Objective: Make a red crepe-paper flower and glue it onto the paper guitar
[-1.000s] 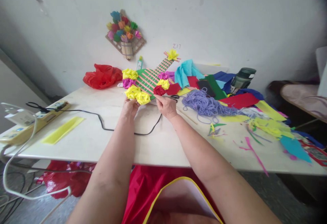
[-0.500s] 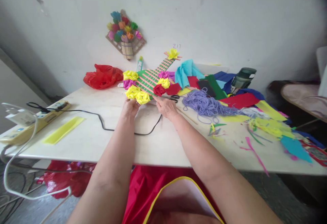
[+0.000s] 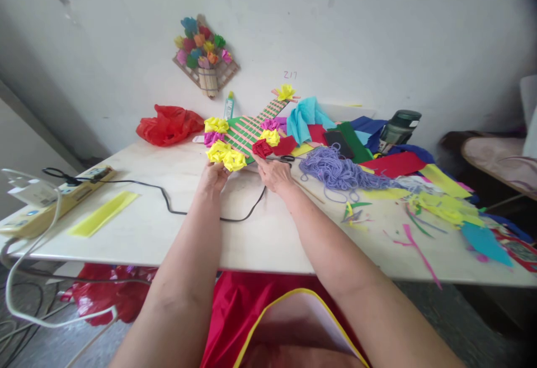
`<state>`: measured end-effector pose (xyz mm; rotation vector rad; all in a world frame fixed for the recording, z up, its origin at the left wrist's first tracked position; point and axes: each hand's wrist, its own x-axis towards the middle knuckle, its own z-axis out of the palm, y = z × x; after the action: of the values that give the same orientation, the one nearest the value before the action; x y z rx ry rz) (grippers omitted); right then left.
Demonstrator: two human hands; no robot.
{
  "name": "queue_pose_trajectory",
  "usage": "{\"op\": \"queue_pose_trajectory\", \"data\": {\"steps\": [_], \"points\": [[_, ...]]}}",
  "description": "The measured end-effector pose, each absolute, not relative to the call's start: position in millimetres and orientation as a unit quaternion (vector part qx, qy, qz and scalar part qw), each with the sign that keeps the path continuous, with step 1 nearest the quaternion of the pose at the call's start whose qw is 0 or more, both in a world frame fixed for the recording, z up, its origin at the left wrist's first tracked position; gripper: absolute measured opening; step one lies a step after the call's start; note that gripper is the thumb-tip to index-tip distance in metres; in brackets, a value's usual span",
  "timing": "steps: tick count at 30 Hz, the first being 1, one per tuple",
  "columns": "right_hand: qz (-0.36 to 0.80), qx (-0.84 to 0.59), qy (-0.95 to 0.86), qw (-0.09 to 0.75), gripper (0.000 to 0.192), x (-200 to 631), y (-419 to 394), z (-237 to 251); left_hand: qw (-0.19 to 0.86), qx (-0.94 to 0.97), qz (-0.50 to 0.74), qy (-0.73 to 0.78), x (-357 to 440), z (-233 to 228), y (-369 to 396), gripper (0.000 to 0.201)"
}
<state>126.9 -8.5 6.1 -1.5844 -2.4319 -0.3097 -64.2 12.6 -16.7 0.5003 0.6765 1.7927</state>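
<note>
A green guitar-shaped paper craft [image 3: 240,127] with pink strips and crepe-paper flowers stands tilted over the far part of the table, its neck slanting up to the right. Yellow, magenta and red flowers line its body, and one yellow flower [image 3: 286,92] tops the neck. My left hand [image 3: 216,177] grips the lower left edge under the yellow flowers; its fingertips are partly hidden. At the lower right edge, below the red flower [image 3: 262,148], my right hand [image 3: 272,173] holds the craft with the index finger stretched along it.
Black-handled scissors [image 3: 287,159] and a thin stick [image 3: 309,190] lie by my right hand. Purple yarn [image 3: 335,169], a phone [image 3: 339,144], coloured paper and a dark bottle [image 3: 400,127] crowd the right. A black cable [image 3: 168,203] runs from the power strip [image 3: 54,203]. A red bag [image 3: 168,126] sits behind.
The craft's neck has leaned slightly down and to the right, and its left flowers have shifted a little right. Both hands keep their places on the lower edge.
</note>
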Motion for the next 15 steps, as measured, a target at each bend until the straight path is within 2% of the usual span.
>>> {"op": "queue_pose_trajectory", "data": {"steps": [15], "points": [[-0.097, -0.52, -0.839, 0.127, 0.053, 133.4, -6.9, 6.8, 0.55, 0.212, 0.753, 0.292, -63.4, -16.1, 11.1, 0.063]]}}
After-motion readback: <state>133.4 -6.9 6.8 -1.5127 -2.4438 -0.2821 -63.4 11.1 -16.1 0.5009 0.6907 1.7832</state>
